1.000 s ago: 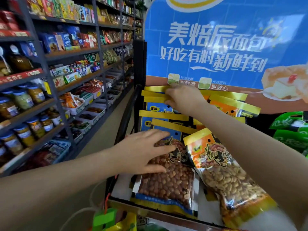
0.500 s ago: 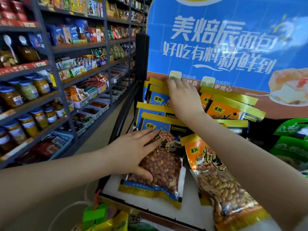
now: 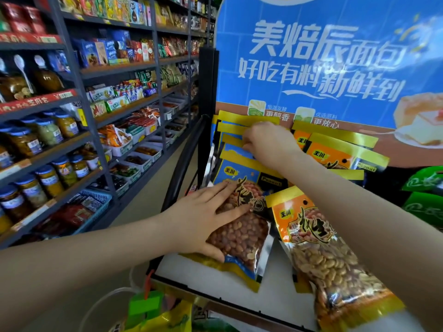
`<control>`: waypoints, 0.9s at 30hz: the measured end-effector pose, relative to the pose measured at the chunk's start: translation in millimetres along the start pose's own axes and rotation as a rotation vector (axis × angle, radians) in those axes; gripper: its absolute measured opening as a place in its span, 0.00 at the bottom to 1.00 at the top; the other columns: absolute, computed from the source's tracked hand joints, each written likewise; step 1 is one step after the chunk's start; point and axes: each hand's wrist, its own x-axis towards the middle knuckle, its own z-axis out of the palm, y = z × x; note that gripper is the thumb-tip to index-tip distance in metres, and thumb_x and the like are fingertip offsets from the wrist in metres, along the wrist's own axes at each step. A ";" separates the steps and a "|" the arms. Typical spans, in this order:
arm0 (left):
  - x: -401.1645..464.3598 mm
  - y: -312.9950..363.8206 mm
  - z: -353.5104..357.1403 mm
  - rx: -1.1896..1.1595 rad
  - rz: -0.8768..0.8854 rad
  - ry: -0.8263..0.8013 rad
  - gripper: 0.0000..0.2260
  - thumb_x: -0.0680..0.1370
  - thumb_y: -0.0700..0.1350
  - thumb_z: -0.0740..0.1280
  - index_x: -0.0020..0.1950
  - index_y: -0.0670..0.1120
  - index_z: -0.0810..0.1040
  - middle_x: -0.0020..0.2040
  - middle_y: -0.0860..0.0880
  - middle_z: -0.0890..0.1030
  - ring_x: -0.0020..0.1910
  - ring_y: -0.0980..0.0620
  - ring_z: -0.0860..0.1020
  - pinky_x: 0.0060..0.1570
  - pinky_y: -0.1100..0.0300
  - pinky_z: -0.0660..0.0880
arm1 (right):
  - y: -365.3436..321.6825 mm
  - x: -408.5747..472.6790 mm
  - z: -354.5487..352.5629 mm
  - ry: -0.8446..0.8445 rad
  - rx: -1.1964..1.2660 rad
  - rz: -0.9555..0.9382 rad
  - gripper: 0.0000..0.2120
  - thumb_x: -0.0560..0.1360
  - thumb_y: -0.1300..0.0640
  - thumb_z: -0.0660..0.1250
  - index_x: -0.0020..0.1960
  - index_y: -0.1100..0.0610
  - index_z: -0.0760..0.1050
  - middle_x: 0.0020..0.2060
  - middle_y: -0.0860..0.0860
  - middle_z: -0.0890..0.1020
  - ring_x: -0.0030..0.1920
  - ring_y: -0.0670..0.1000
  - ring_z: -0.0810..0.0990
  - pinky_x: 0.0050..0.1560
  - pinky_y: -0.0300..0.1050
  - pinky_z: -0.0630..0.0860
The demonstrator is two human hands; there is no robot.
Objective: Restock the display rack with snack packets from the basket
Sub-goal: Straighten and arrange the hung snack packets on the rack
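A display rack (image 3: 242,299) with a white sloped shelf holds rows of peanut packets. Blue-and-gold packets (image 3: 236,240) lie stacked on the left, orange-and-gold packets (image 3: 335,257) on the right. My left hand (image 3: 203,219) presses flat on the front blue packet, thumb under its lower left side. My right hand (image 3: 266,140) reaches over the stack and pinches the gold top edges of the rear blue packets (image 3: 230,129). The basket is hidden; only a green tag (image 3: 145,305) and yellow packaging (image 3: 167,319) show at the bottom edge.
A blue bread advertisement board (image 3: 323,58) rises behind the rack. Green packets (image 3: 424,202) sit at the far right. Dark shelving (image 3: 79,97) with jars, boxes and snacks lines the left side of a narrow aisle (image 3: 148,197).
My left hand slid down and left, drawing the front blue packet lower on the shelf. My right hand stayed at the tops of the rear blue packets. The camera moved closer.
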 end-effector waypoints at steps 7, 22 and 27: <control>1.2 2.0 0.2 -0.009 -0.042 0.038 0.43 0.61 0.72 0.64 0.69 0.48 0.63 0.71 0.37 0.66 0.69 0.39 0.68 0.61 0.44 0.70 | 12.7 7.4 -15.1 0.231 0.152 -0.122 0.18 0.78 0.64 0.58 0.67 0.58 0.66 0.63 0.59 0.71 0.61 0.61 0.70 0.57 0.56 0.71; 0.9 13.5 0.4 -0.175 -0.133 -0.159 0.45 0.70 0.66 0.64 0.73 0.60 0.35 0.76 0.47 0.33 0.74 0.40 0.35 0.72 0.41 0.43 | 27.9 16.8 -43.1 -0.036 0.281 -0.056 0.13 0.79 0.56 0.57 0.55 0.58 0.78 0.46 0.57 0.78 0.57 0.59 0.75 0.50 0.48 0.69; 9.4 10.9 -4.6 -0.134 -0.070 -0.175 0.42 0.71 0.64 0.64 0.74 0.60 0.38 0.76 0.45 0.33 0.74 0.40 0.34 0.71 0.39 0.49 | 24.3 14.4 -35.1 0.039 0.324 0.054 0.12 0.77 0.59 0.61 0.57 0.54 0.79 0.57 0.58 0.81 0.59 0.59 0.76 0.59 0.52 0.74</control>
